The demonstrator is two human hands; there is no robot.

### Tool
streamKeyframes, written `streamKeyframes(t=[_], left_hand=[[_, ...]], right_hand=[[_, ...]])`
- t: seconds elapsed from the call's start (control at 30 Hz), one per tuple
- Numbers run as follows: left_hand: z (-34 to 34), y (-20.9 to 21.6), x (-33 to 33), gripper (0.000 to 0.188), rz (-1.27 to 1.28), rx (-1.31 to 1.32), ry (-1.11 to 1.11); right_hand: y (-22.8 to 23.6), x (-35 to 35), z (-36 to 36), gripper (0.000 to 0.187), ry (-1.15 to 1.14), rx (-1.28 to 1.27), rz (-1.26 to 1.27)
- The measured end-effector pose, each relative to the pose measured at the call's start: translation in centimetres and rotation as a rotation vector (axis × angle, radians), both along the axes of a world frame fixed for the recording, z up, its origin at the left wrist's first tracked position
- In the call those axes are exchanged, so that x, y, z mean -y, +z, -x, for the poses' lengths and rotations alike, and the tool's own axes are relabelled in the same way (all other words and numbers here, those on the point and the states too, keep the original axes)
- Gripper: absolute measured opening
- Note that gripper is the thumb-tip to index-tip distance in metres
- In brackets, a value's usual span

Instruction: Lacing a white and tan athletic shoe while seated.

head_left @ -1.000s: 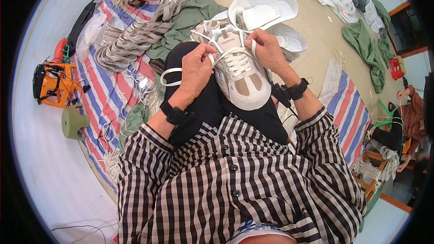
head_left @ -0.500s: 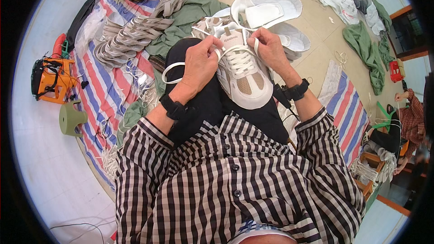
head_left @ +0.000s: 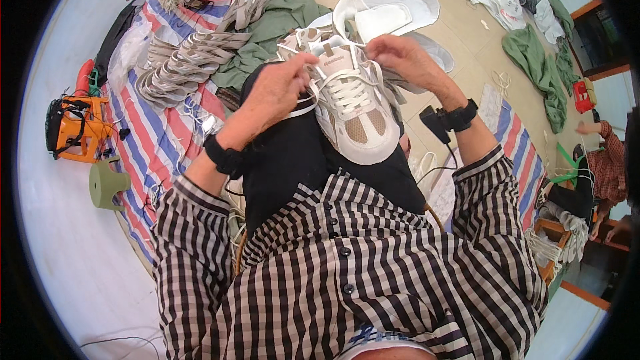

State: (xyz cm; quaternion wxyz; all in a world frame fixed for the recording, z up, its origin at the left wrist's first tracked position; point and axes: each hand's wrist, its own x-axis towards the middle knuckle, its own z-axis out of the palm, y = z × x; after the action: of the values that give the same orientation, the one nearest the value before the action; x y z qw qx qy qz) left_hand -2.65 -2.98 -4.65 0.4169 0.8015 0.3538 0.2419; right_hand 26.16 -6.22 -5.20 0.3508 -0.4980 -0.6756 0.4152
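A white and beige sneaker (head_left: 365, 140) rests on my black-trousered lap, toe towards me, with white laces (head_left: 350, 92) threaded across its tongue. Left of the shoe's opening, my left hand (head_left: 280, 90) is closed, its fingertips pinching a shoelace whose slack hangs beside the shoe. My right hand (head_left: 408, 61) sits at the right of the collar with bent fingers drawn together; what they hold, if anything, is hidden. A lace strand droops down the shoe's right side, below that hand. Past the heel lies another beige shoe, partly covered.
White padded shoe parts (head_left: 387, 17) lie beyond the sneaker. Bundled beige strips (head_left: 190, 67) and green cloth (head_left: 283, 27) are on a striped sheet (head_left: 157, 140) at left, near an orange frame (head_left: 80, 127) and a green stool (head_left: 107, 183). Another person (head_left: 603, 167) sits at far right.
Both hands have shifted slightly apart and outward. The wide lace loop on the left has dropped onto my thigh, and the right-hand lace, stretched before, now hangs slack along the shoe.
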Motion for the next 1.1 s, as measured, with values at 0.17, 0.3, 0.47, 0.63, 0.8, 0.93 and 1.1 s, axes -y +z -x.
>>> streamKeyframes(t=[0.17,0.3,0.47,0.63,0.8,0.93,1.1], left_hand=[[-0.7,2.8,-2.7,0.024,-0.370,-0.023,-0.185],[-1.4,3.4,-3.8,0.030,-0.210,-0.275,-0.424],[-2.1,3.6,-5.4,0.031,-0.099,-0.348,-0.561],[-1.8,4.2,-4.5,0.028,-0.245,-0.375,-0.614],[-2.7,4.3,-4.9,0.020,-0.294,-0.403,-0.703],[-2.5,4.1,-4.3,0.017,-0.332,-0.373,-0.692],[-1.3,3.6,-4.1,0.019,-0.417,-0.291,-0.601]], right_hand=[[2.3,-1.1,-0.2,0.022,0.014,0.109,-0.150],[3.4,-2.6,1.4,0.029,0.361,0.205,-0.010],[3.3,-4.5,-0.9,0.041,0.515,0.229,0.110],[3.8,-4.3,0.0,0.036,0.576,0.382,-0.025],[3.9,-3.8,0.9,0.029,0.565,0.530,-0.193],[4.9,-3.3,1.1,0.023,0.597,0.608,-0.255],[5.1,-3.2,1.5,0.022,0.631,0.693,-0.404]])
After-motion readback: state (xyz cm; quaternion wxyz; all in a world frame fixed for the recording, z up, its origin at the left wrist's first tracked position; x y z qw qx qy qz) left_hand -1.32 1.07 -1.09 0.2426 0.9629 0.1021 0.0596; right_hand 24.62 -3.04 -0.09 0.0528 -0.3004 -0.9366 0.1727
